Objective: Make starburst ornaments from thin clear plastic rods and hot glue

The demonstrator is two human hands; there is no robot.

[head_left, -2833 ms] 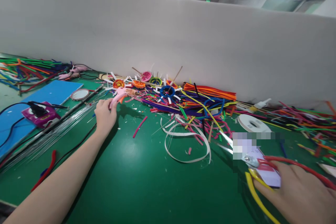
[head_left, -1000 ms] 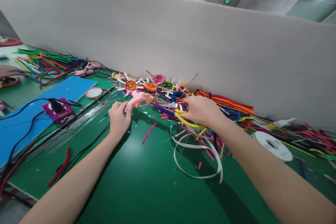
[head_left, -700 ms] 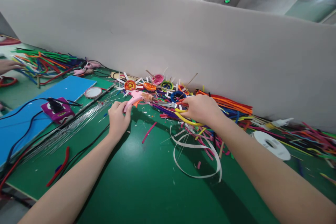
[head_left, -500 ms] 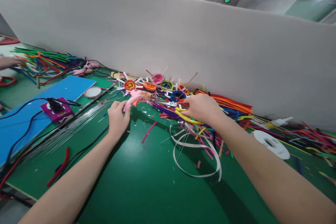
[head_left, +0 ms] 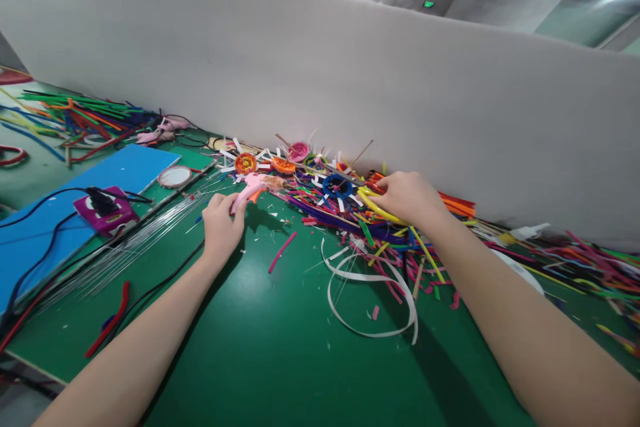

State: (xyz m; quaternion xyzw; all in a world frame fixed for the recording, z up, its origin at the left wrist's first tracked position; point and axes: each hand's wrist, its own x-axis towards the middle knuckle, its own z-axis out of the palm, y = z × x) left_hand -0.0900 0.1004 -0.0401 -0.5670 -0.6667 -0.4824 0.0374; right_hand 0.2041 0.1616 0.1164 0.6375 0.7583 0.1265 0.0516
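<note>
Scissors (head_left: 380, 209) have shifted since the earlier frame: half a second ago their blades were by the nozzle of the glue gun (head_left: 253, 187), now they're up and right, over the craft pile around mid-frame. Right hand (head_left: 413, 197) has gone with them, while the left hand (head_left: 220, 223) looks parked in much the same spot.

Nearest first: bottom centre is green tabletop (head_left: 260, 340), with a loop of white strip (head_left: 361, 276) right of centre and a pink offcut (head_left: 283, 252) to its left. Just beyond, left of centre, the left hand is wrapped around the pink glue gun's handle, nozzle pointing right. Right of centre, the right hand is gripping the scissors by their red and yellow handles; can't tell if the blades are parted. Those blades reach left, past the blue ring (head_left: 330, 192) with white tabs, toward the pink ring (head_left: 298, 152). Pale partition (head_left: 320, 67) behind it all.

What could go wrong, imo: blades pulled sideways could snag a tab or stick and drag the rings about. And if the gun's hot, a small slip right puts its nozzle against the loose bits.
</note>
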